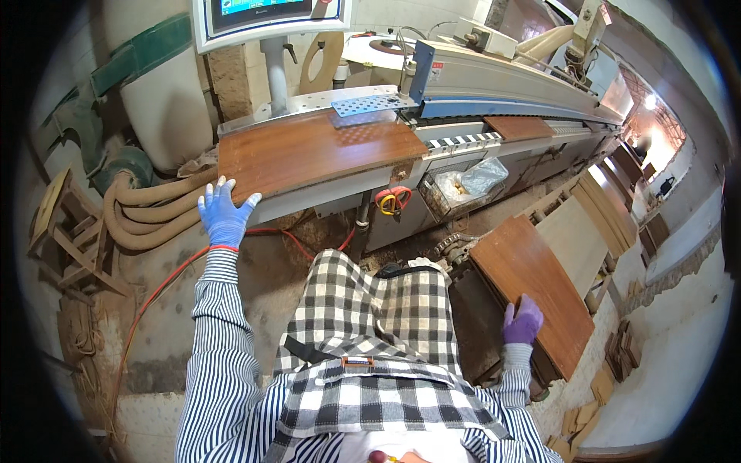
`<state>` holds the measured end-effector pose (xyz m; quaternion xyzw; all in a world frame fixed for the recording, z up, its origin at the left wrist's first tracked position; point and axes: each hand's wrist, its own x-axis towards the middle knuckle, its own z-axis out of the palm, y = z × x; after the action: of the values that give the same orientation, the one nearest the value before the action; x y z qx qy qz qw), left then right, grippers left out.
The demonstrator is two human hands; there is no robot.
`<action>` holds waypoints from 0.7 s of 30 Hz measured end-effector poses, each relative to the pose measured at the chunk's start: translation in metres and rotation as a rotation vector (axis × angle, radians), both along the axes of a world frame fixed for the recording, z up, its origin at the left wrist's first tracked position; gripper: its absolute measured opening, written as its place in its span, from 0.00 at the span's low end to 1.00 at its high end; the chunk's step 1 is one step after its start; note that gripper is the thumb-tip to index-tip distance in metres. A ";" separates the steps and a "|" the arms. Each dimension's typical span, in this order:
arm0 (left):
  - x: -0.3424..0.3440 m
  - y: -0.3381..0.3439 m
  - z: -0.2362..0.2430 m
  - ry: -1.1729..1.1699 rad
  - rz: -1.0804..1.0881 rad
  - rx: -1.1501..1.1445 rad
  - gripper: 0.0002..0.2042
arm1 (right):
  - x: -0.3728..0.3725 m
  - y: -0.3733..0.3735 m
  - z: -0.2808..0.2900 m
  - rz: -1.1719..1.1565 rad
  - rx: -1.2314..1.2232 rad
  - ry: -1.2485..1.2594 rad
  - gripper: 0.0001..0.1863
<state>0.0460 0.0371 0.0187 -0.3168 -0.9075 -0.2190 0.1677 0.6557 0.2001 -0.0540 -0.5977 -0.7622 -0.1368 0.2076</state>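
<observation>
My left hand, in a blue glove with pale fingertips, has its fingers spread at the near left corner of a brown wood-grain board. That board lies flat on the machine's table, its far right part under a blue perforated plate. Over to the right, my right hand, in a purple glove, rests against the near left edge of another brown board, thumb and fingers apart. This second board is on top of a stack beside me.
A long edge-banding machine runs away to the right, with a further brown panel on it. Scissors hang at its front beside a bin with plastic. Hoses, a red cable and a wooden stool stand left.
</observation>
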 end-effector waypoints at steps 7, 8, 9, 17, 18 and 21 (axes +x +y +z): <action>0.005 0.004 0.007 0.015 -0.015 -0.017 0.35 | 0.000 0.000 -0.094 0.328 -0.941 1.718 0.18; 0.002 0.000 0.005 0.014 0.001 -0.025 0.35 | 0.003 -0.001 -0.071 0.585 -1.231 2.246 0.20; 0.001 -0.002 0.003 0.028 -0.002 -0.019 0.35 | 0.012 -0.006 -0.071 0.368 -0.876 2.275 0.24; 0.002 0.002 0.004 0.058 -0.028 -0.047 0.35 | 0.070 0.016 -0.101 -0.407 -0.462 2.329 0.36; 0.001 0.000 0.004 0.065 -0.035 -0.053 0.34 | 0.063 0.009 -0.094 -0.397 -0.484 2.293 0.36; -0.013 -0.010 -0.003 0.078 -0.109 -0.025 0.32 | 0.047 0.000 -0.079 -0.428 -0.467 2.308 0.36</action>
<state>0.0333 0.0274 0.0154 -0.3763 -0.8843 -0.2039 0.1866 0.7025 0.2005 -0.1330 -0.5060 -0.0175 0.5904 0.6286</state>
